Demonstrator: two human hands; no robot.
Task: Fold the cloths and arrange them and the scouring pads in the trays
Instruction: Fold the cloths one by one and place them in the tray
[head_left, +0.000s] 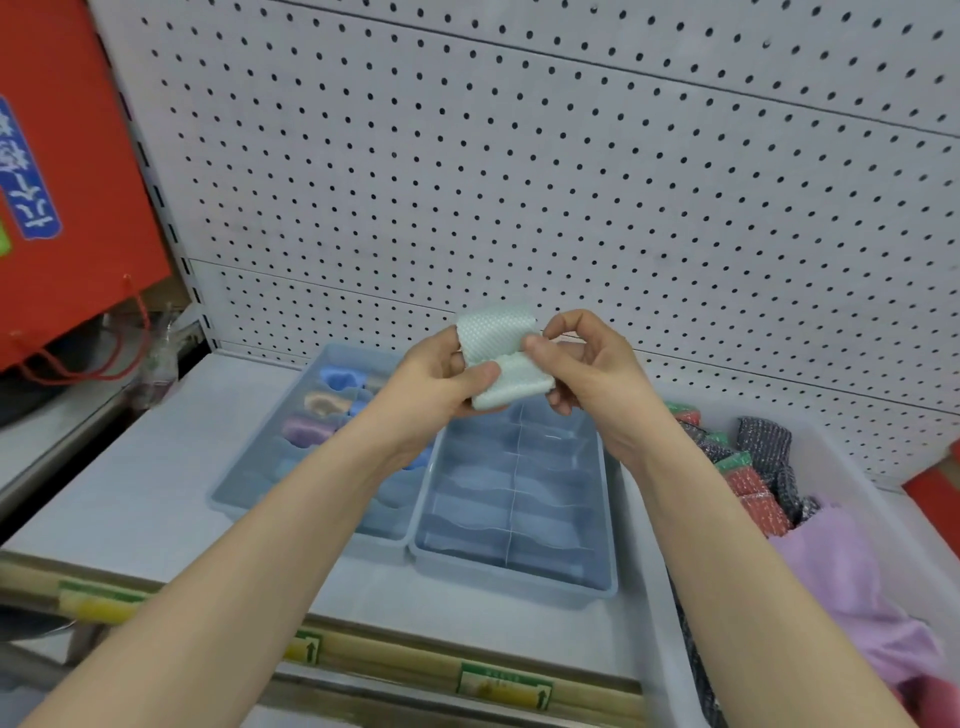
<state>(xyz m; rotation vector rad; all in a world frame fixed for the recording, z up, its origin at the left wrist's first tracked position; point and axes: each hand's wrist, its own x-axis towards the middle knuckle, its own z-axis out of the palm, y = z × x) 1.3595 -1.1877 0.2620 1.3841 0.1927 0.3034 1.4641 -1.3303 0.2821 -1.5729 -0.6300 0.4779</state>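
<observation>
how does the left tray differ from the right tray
The left tray holds folded cloths, blue, tan and purple, in its far compartments; the right tray shows none. A forearm hides much of the left tray; the right tray is mostly in view. Both are pale blue, divided and side by side.

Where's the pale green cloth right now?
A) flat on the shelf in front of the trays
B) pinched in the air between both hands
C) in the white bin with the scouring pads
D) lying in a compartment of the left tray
B: the left hand and right hand both pinch the folded pale green cloth, holding it up, touching neither the left tray nor the right tray.
</observation>
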